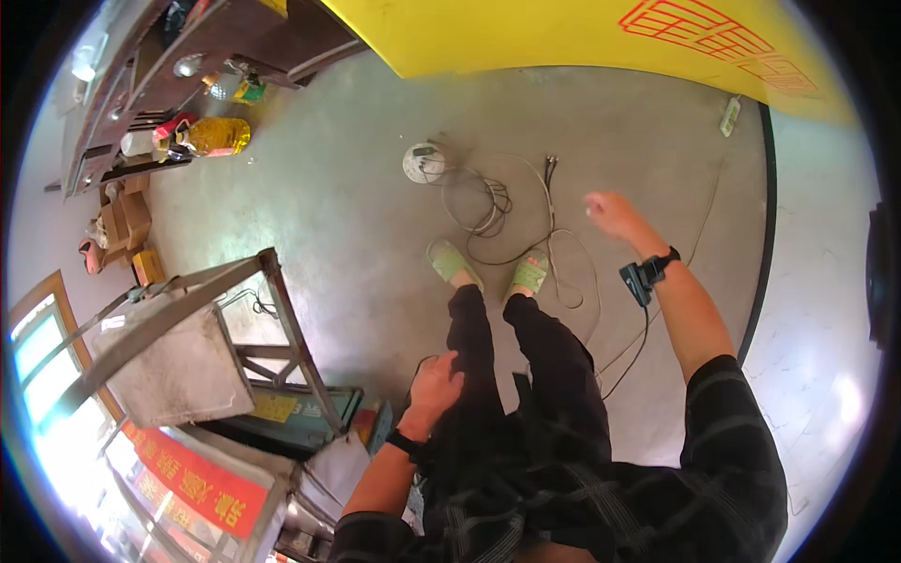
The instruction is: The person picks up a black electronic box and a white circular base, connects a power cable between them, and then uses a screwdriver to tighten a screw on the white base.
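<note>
The left hand [435, 380] rests loosely curled on the dark trouser leg [474, 338], gripping nothing. The right hand [610, 214] hangs empty, fingers apart and blurred, above the tangled cable [488, 211] lying untouched just beyond the green slippers [450, 261]

Bare grey concrete floor [357, 216] all around. A round white cable reel [422, 161] sits on it with thin cords [493, 211] looping out in a messy tangle. Top left there's a dark wooden shelf unit [141, 84] with a big bottle of yellow oil [214, 136] lying beside it, plus a few small cardboard boxes [131, 225] stacked near the wall. A white power strip [729, 115] lies by the yellow panel [563, 38]. Lower left looks like a metal frame stand [235, 347], hard to tell, and a red banner [197, 483].
</note>
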Demonstrator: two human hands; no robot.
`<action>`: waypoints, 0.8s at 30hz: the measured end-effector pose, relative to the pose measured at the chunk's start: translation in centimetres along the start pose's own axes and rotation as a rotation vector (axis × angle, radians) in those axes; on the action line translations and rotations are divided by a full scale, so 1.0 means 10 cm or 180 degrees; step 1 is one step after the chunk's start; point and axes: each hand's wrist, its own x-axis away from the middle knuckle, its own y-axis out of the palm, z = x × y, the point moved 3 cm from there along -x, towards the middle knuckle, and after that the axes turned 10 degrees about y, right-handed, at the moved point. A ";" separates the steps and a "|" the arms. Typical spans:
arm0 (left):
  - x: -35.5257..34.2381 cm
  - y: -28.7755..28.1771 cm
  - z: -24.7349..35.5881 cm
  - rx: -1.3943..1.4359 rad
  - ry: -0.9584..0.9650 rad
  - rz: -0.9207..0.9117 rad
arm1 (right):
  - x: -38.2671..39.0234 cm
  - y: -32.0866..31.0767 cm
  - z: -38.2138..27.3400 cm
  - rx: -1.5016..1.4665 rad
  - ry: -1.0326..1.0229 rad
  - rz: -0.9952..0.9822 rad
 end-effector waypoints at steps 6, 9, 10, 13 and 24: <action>-0.62 0.14 -0.28 -0.0576 0.0378 0.0216 | -1.18 0.90 -0.85 0.0014 -0.0602 -0.0183; -0.66 0.24 -0.48 -0.0612 0.0167 0.0076 | -1.75 1.50 -1.12 0.0028 -0.0428 -0.0529; -0.68 0.27 -0.52 -0.0603 0.0062 -0.0126 | -1.93 1.69 -1.14 0.0026 -0.0176 -0.0708; -0.76 0.19 -0.60 -0.0330 0.0027 -0.0109 | -2.43 2.19 -1.20 0.0014 -0.0307 -0.0436; -0.87 -0.02 -0.77 -0.0155 -0.0149 0.0054 | -3.10 3.10 -1.37 0.0076 -0.0627 0.0377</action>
